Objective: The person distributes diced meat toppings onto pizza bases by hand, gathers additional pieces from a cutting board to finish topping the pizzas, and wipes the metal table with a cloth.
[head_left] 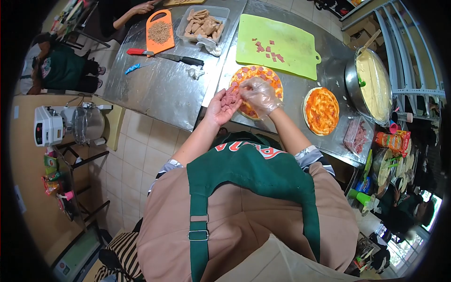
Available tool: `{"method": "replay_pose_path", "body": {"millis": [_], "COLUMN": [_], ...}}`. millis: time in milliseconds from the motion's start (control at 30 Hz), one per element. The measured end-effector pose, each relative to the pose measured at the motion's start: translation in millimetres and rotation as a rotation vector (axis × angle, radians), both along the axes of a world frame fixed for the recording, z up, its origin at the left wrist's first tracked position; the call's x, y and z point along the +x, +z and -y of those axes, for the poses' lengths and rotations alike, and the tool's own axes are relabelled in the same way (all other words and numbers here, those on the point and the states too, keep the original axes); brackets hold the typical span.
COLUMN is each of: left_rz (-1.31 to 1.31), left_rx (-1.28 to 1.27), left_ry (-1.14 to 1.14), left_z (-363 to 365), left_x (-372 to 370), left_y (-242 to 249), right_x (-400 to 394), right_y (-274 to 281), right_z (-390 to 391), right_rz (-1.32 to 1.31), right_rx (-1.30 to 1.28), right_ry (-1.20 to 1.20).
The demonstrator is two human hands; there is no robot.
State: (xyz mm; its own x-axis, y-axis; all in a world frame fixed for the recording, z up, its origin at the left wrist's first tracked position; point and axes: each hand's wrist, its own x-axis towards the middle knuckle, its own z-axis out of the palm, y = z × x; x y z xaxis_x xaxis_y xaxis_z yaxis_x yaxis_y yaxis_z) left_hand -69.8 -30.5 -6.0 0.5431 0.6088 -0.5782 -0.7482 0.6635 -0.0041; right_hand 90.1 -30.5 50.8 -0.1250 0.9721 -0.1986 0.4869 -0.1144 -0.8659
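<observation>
My left hand (220,108), bare and cupped palm up, holds a small heap of pink diced ham (229,99) at the near left edge of a pizza (271,80). Over that pizza is my right hand (261,96) in a clear plastic glove. Its fingers are bent together close to the ham; whatever they grip is hidden. Red sauce and ham squares cover the part of the pizza not hidden by my hands. A second pizza (322,112), with sauce and pale streaks, lies to the right. Behind the first pizza, a green cutting board (295,40) carries scattered ham squares (269,49).
A covered bowl of dough (373,82) and a plastic box of ham (356,136) stand right. Left are a knife (179,58), an orange board (159,46) with chopped meat, and a tub of sausages (204,27). Another person's hand (142,8) is at the far left.
</observation>
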Motion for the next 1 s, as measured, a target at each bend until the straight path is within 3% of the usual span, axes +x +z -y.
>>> {"method": "replay_pose_path", "body": {"millis": [67,133,200,300,367,400,500,533,600,733,800,1000], "left_rz": [0.117,0.044,-0.031,-0.078,0.246,0.246,-0.06,-0.06,-0.051,-0.127,-0.116,-0.128], "left_rx": [0.095,0.089,0.084,0.09,0.138,0.139,0.04,0.042,0.095,0.117,0.084,0.049], "left_ry": [-0.052,-0.059,-0.066,-0.116,-0.16,-0.165,-0.203,-0.205,-0.212,-0.272,-0.304,-0.324], "left_z": [-2.7,-3.8,-4.7,-7.6,-8.7,-8.4,-1.6,-0.4,1.3,-0.2,-0.3,5.4], "left_x": [1.5,13.2,19.3,21.5,16.3,18.4,29.7,32.3,34.6,31.1,27.2,22.5], "left_y": [-22.8,-1.6,6.3,-3.1,-23.7,-16.8,12.9,11.8,9.9,10.1,4.3,1.9], "right_x": [-6.3,-8.3,-5.8,-0.1,5.1,8.0,14.0,14.3,14.4,17.3,14.8,3.6], "right_y": [2.6,6.2,7.9,5.4,-8.1,-7.1,-2.9,-0.8,3.8,-13.1,-21.5,-1.9], "right_z": [4.2,9.5,12.8,17.3,19.3,19.7,22.5,23.7,25.9,33.7,38.1,43.9], "right_rz": [0.14,0.369,0.341,0.14,-0.263,-0.263,-0.185,-0.185,0.144,0.156,-0.153,-0.21], "right_rx": [0.123,0.388,0.402,0.201,0.047,0.049,0.139,0.141,0.291,0.377,0.242,-0.159], "right_ry": [0.058,0.233,0.225,0.106,-0.127,-0.132,-0.289,-0.291,-0.195,-0.085,-0.19,-0.331]}}
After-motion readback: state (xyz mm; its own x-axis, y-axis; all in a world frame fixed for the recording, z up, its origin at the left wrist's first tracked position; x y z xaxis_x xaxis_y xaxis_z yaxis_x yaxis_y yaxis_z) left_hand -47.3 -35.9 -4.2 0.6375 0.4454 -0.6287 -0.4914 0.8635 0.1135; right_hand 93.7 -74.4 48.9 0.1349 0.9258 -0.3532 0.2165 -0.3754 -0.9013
